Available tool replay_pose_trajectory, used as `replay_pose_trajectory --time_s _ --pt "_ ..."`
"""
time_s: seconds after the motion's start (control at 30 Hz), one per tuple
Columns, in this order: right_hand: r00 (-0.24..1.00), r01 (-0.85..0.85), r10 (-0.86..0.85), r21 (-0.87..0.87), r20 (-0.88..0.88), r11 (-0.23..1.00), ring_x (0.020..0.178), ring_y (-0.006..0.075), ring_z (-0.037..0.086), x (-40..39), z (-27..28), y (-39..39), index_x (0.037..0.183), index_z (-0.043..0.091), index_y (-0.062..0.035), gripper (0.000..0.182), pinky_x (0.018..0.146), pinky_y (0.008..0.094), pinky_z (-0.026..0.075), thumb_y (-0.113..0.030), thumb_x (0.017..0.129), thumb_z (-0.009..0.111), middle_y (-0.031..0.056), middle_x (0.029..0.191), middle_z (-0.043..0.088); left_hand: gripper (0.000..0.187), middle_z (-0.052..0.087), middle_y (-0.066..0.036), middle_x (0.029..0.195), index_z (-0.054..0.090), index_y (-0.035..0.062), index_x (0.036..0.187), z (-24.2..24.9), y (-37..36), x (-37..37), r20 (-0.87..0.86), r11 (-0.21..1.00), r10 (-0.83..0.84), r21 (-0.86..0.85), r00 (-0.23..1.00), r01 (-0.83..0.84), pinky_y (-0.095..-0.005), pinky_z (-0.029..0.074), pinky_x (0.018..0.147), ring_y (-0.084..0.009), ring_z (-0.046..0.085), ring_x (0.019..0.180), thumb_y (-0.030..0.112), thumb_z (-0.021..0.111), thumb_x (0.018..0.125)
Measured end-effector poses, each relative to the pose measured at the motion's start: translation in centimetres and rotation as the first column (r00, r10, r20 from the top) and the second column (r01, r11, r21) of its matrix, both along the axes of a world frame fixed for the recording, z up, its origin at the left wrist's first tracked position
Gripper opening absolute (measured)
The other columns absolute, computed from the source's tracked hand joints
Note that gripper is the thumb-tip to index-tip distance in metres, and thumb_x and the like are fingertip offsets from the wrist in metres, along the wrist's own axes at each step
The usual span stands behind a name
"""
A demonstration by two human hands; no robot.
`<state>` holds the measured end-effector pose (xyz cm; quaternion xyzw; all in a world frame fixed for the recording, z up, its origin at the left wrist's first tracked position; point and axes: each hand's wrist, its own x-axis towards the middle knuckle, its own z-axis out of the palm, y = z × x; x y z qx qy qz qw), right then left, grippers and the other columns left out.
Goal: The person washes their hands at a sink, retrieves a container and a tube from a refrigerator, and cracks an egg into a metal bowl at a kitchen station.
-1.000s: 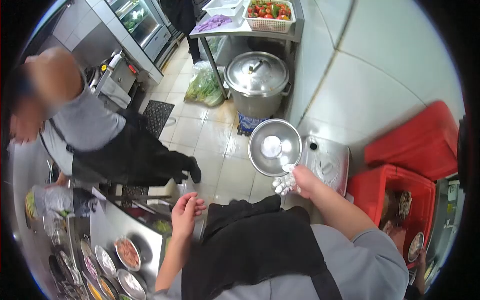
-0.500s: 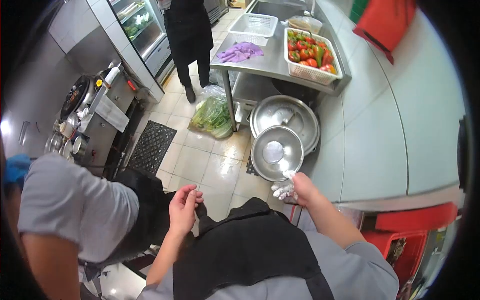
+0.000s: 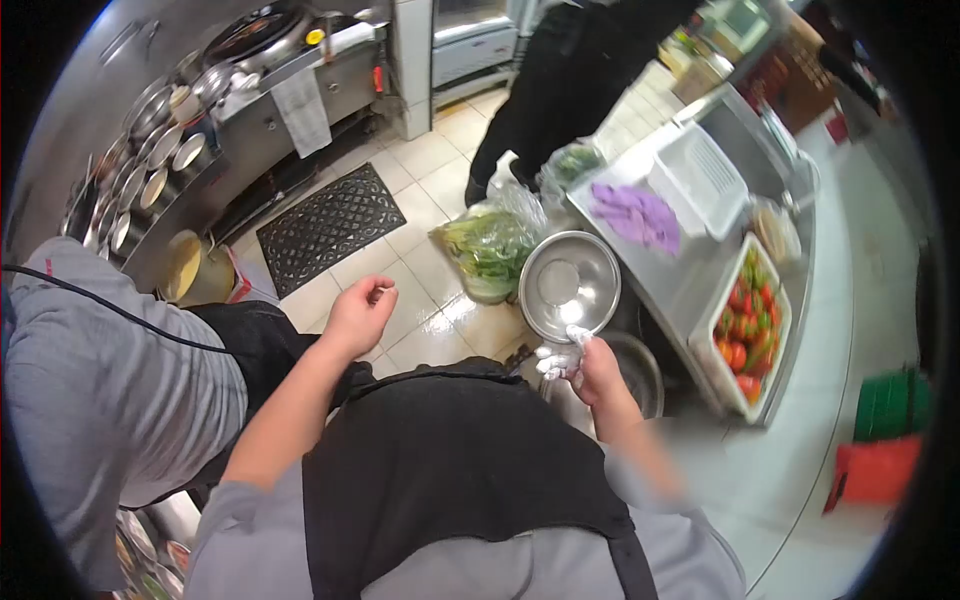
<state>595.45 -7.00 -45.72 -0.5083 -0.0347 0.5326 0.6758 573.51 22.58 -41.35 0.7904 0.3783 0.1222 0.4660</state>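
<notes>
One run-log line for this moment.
right hand: grips metal bowl rim | left hand: free, half curled | bowl above floor, near steel counter

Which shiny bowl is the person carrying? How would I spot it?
Find the steel counter with the purple cloth and the basket of red and green peppers. Just left of it, above the tiled floor, the right hand grips the metal bowl by its rim. It is round, silver and held in the air.
</notes>
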Motion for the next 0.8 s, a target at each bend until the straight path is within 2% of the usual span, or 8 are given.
replay_pose_trajectory --time_s 0.3,0.4,0.53,0.6,0.63,0.67,0.77,0.8 --pt "0.985 -0.171 0.170 0.051 0.023 0.984 0.074 0.0275 0.067 11.1 3.3 16.3 0.115 0.054 0.0062 0.040 0.063 0.0364 0.055 -0.028 0.097 0.044 0.0205 0.094 0.067 0.037 0.066 -0.024 0.104 0.068 -0.0003 0.098 -9.5 18.7 -0.2 -0.611 0.957 0.244 0.276 0.753 -0.086 -0.0432 0.048 0.091 -0.0382 0.062 0.100 0.030 0.055 0.083" --pt "0.985 -0.171 0.171 0.031 -0.001 0.985 0.075 0.0290 0.067 13.7 3.5 22.4 0.116 0.054 0.0062 0.039 0.063 0.0369 0.055 -0.027 0.097 0.044 0.0210 0.095 0.067 0.044 0.062 -0.027 0.112 0.066 -0.0037 0.102 -16.1 25.8 -3.6 -0.797 0.974 0.167 0.224 0.581 0.027 -0.0430 0.045 0.096 -0.0381 0.058 0.110 0.034 0.054 0.084" --pt "0.979 -0.206 0.206 -0.007 -0.003 0.978 0.075 0.0294 0.067 17.5 3.0 30.8 0.115 0.054 0.0056 0.039 0.060 0.0379 0.055 -0.027 0.098 0.042 0.0210 0.094 0.067 0.052 0.059 -0.027 0.118 0.061 -0.0051 0.111 -20.1 32.3 -4.4 -0.805 0.980 0.135 0.023 0.578 -0.198 -0.0421 0.043 0.099 -0.0377 0.056 0.114 0.039 0.056 0.084" --pt "0.979 -0.200 0.201 -0.028 0.029 0.979 0.073 0.0301 0.067 19.4 2.7 34.6 0.113 0.055 0.0048 0.038 0.060 0.0386 0.055 -0.027 0.099 0.040 0.0212 0.094 0.067 0.054 0.059 -0.028 0.117 0.062 -0.0065 0.107 -25.3 36.4 -4.8 -0.898 0.974 -0.086 0.016 0.432 0.227 -0.0428 0.043 0.098 -0.0387 0.055 0.114 0.042 0.048 0.087" --pt "0.982 -0.175 0.181 -0.106 0.045 0.979 0.073 0.0306 0.067 20.2 3.1 36.4 0.115 0.053 0.0044 0.038 0.060 0.0398 0.055 -0.028 0.099 0.039 0.0216 0.096 0.067 0.056 0.059 -0.028 0.117 0.063 -0.0070 0.106 -25.0 36.7 -3.8 -0.836 0.998 0.051 0.024 0.546 -0.057 -0.0425 0.043 0.099 -0.0384 0.055 0.114 0.043 0.045 0.088" --pt "0.982 -0.186 0.190 -0.117 0.020 0.975 0.074 0.0306 0.067 21.3 3.1 37.9 0.117 0.052 0.0038 0.038 0.061 0.0399 0.055 -0.028 0.100 0.039 0.0216 0.097 0.066 0.057 0.058 -0.029 0.118 0.062 -0.0076 0.107 -26.5 38.7 -3.8 -0.883 0.958 -0.118 0.020 0.454 0.288 -0.0419 0.042 0.100 -0.0385 0.055 0.113 0.043 0.045 0.087" --pt "0.985 -0.174 0.171 -0.149 -0.029 0.973 0.075 0.0302 0.067 24.2 3.8 43.9 0.120 0.049 0.0022 0.037 0.062 0.0394 0.055 -0.027 0.100 0.036 0.0217 0.099 0.066 0.053 0.058 -0.028 0.117 0.063 -0.0050 0.109 -25.7 45.1 -1.4 -0.813 0.918 -0.229 0.003 0.535 0.397 -0.0410 0.043 0.099 -0.0369 0.056 0.114 0.039 0.049 0.084" --pt "0.986 -0.166 0.159 -0.166 -0.052 0.972 0.075 0.0300 0.067 24.9 4.1 45.1 0.121 0.049 0.0017 0.037 0.063 0.0391 0.055 -0.026 0.100 0.036 0.0218 0.100 0.066 0.050 0.061 -0.027 0.113 0.064 -0.0045 0.106 -22.9 45.9 0.7 -0.765 0.978 -0.101 0.040 0.636 0.203 -0.0409 0.043 0.098 -0.0361 0.057 0.111 0.038 0.051 0.083"
